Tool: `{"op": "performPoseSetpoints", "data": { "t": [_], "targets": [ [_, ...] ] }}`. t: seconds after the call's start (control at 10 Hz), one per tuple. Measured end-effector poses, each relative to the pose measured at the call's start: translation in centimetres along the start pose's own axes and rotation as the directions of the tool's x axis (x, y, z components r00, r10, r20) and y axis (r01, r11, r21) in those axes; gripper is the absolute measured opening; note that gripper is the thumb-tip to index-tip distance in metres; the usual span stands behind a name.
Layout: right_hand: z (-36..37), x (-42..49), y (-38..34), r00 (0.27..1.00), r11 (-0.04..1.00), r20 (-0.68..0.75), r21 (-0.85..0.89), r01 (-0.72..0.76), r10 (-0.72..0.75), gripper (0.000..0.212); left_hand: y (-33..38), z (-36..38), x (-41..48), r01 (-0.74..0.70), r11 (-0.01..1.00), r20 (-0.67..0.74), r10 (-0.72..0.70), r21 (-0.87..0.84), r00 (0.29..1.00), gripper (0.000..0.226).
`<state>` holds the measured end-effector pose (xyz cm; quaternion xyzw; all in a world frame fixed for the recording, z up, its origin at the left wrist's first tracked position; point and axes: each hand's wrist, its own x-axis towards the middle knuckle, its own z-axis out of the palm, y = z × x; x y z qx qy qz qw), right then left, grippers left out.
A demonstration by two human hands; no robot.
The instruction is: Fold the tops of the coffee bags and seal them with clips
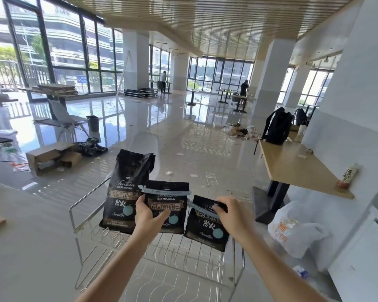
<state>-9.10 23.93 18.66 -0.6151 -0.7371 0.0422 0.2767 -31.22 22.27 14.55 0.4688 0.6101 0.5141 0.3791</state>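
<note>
Three black coffee bags stand in a wire rack (81, 216). The left bag (124, 184) is tall, its top unfolded and without a clip. The middle bag (172, 205) has its top folded down and a grey-blue clip (166, 191) across the fold; my left hand (150, 216) grips this bag at its left side. The right bag (205, 227) is also folded, with a grey-blue clip (200, 206) on its top. My right hand (229, 212) pinches the right end of that clip and the bag's top.
The rack sits on a grey counter (31, 247). A white chair (144, 144) stands behind it. To the right are a wooden table (292, 166) with a black backpack (276, 127) and a white plastic bag (292, 232). Cardboard boxes (50, 158) lie on the floor at the left.
</note>
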Motion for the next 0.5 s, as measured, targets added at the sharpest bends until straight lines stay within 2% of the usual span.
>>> {"op": "performPoseSetpoints", "data": {
  "t": [0.2, 0.3, 0.4, 0.5],
  "targets": [
    [-0.1, -0.2, 0.3, 1.000, 1.000, 0.004, -0.022, -0.006, 0.006, 0.013, 0.7, 0.2, 0.3, 0.016, 0.989, 0.016, -0.014, -0.145, 1.000, 0.079],
    [-0.3, 0.1, 0.3, 0.999, 1.000, 0.047, 0.016, -0.012, 0.012, 0.014, 0.4, 0.1, 0.5, 0.025, 0.989, 0.028, -0.021, -0.143, 0.999, 0.077],
    [-0.8, 0.1, 0.3, 0.993, 0.998, 0.119, 0.061, -0.027, 0.020, 0.022, 0.9, 0.2, -0.2, -0.006, 0.998, -0.027, 0.004, -0.066, 1.000, 0.079],
    [-1.2, 0.0, -0.1, 0.995, 0.999, 0.092, 0.036, 0.032, -0.036, 0.040, 2.0, 0.5, -1.0, -0.123, 0.984, -0.099, 0.136, 0.130, 0.986, 0.082]
  ]
}}
